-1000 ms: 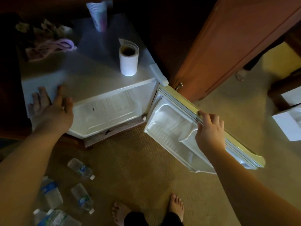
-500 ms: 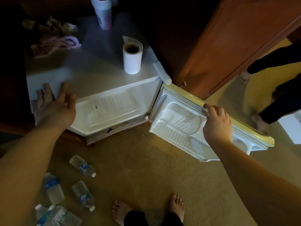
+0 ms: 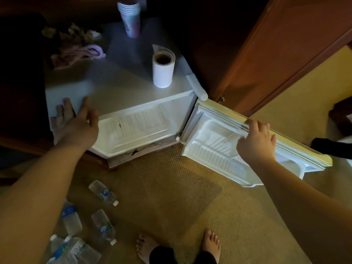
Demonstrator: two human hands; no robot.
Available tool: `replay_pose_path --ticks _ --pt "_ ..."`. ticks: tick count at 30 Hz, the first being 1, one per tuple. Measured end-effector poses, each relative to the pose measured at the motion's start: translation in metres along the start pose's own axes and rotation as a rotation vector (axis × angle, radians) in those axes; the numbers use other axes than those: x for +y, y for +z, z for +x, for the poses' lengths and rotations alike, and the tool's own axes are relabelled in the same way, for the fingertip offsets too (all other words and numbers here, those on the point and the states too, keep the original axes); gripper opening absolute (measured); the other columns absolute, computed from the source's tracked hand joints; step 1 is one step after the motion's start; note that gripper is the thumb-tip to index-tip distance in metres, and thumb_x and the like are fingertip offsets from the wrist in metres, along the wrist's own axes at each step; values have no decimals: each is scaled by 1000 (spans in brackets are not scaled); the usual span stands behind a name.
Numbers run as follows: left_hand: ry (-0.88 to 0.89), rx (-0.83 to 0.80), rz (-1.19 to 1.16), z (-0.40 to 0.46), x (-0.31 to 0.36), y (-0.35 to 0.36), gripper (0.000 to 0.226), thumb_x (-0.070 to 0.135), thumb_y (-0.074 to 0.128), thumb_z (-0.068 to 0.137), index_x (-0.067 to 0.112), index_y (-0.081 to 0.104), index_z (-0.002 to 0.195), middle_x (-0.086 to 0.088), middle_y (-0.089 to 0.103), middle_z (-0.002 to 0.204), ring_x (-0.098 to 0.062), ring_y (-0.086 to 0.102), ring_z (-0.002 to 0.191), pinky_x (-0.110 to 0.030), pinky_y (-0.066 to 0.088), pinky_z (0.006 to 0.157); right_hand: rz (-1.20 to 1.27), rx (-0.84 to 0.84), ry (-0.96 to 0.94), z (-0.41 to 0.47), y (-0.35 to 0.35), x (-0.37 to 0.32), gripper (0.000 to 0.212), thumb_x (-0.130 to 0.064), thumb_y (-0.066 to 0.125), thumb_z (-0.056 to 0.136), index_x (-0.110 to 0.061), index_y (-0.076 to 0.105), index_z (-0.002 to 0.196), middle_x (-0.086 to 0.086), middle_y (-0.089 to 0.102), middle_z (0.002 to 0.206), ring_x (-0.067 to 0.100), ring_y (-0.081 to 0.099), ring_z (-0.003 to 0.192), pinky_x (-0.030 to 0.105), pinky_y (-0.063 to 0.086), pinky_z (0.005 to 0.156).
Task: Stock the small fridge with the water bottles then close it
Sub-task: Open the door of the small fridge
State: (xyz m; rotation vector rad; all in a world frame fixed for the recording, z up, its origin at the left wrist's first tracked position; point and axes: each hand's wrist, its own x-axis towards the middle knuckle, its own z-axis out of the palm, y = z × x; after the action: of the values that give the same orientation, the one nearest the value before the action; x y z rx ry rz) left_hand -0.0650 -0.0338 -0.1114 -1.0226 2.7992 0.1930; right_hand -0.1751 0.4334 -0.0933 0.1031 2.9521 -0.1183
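A small white fridge (image 3: 118, 88) stands open below me, its lit inside (image 3: 139, 128) bare. Its door (image 3: 215, 149) is swung wide to the right. My right hand (image 3: 256, 143) grips the door's top edge. My left hand (image 3: 76, 124) rests with fingers spread on the fridge top's front left corner. Several clear water bottles with blue labels lie on the carpet at lower left: one (image 3: 103, 193) nearest the fridge, one (image 3: 103, 226) below it, one (image 3: 71, 220) beside my left arm, and a cluster (image 3: 72, 252) at the bottom edge.
On the fridge top stand a paper roll (image 3: 163, 70), a stack of cups (image 3: 130, 18) and a pink cord with clutter (image 3: 80, 52). A wooden door (image 3: 276, 44) rises behind the fridge door. My bare feet (image 3: 179, 244) are on the carpet. Someone's dark-sleeved limb (image 3: 331, 150) shows at right.
The fridge door has swung further open to the right with my right hand on it. My left hand stays on the fridge top. A person at right has moved mostly out of view.
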Motion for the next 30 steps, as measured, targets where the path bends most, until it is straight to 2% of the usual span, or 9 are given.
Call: replay_pose_path --ticks 3,6,10,16,21,23,25,28,30 --pt "16 -8 -12 0 -1 -4 56 56 17 107 44 11 162 -10 1 174 -37 5 159 -57 10 127 -58 2 41 -6 1 -16 68 -22 45 96 -19 16 158 12 7 170 35 -5 156 66 4 121" --pt "45 29 -24 -6 -2 -7 53 53 26 107 42 23 159 -9 10 172 -38 12 158 -60 19 125 -83 15 -20 -17 3 -38 71 -27 42 99 -25 5 160 9 -4 171 35 -10 156 68 -1 120" --pt "-14 -41 -88 -37 -4 -11 62 63 32 102 45 19 160 2 12 172 -30 15 158 -58 34 119 1 23 -194 -44 8 -79 72 -39 47 102 -28 7 162 4 -4 171 30 -8 157 63 1 123" --pt "-58 92 -383 -133 -11 -17 53 50 53 101 33 47 151 -2 44 158 -26 47 138 -45 52 101 135 24 -514 -93 22 -145 74 -35 56 96 -28 20 160 3 9 171 27 1 157 59 6 125" --pt "-263 30 -528 -214 -24 2 46 50 55 99 38 54 144 5 56 145 -19 55 130 -40 55 101 165 -160 -777 -130 36 -195 68 -36 54 97 -33 24 158 0 6 171 26 0 157 58 9 125" --pt "-360 4 -522 -243 -25 8 45 52 54 99 38 55 142 7 60 135 -15 61 117 -31 54 91 145 -241 -925 -145 43 -208 68 -37 52 97 -33 22 157 -1 3 171 26 -4 157 58 6 125" --pt "-460 1 -528 -267 -26 16 43 52 53 100 37 57 139 12 61 128 -11 61 111 -25 47 83 133 -284 -1056 -159 47 -215 63 -39 48 100 -32 22 157 1 6 170 26 -1 157 57 10 125" --pt "-667 0 -588 -301 -30 31 40 55 52 100 42 56 137 17 63 127 -14 64 107 -29 51 80 102 -344 -1199 -177 53 -219 62 -40 51 100 -31 26 156 1 13 169 24 6 157 55 20 124" --pt "-785 25 -627 -317 -34 45 37 52 55 98 41 60 133 13 68 118 -17 68 95 -30 52 73 51 -393 -1275 -188 61 -220 63 -40 51 100 -33 24 156 0 11 169 23 4 157 54 20 124"
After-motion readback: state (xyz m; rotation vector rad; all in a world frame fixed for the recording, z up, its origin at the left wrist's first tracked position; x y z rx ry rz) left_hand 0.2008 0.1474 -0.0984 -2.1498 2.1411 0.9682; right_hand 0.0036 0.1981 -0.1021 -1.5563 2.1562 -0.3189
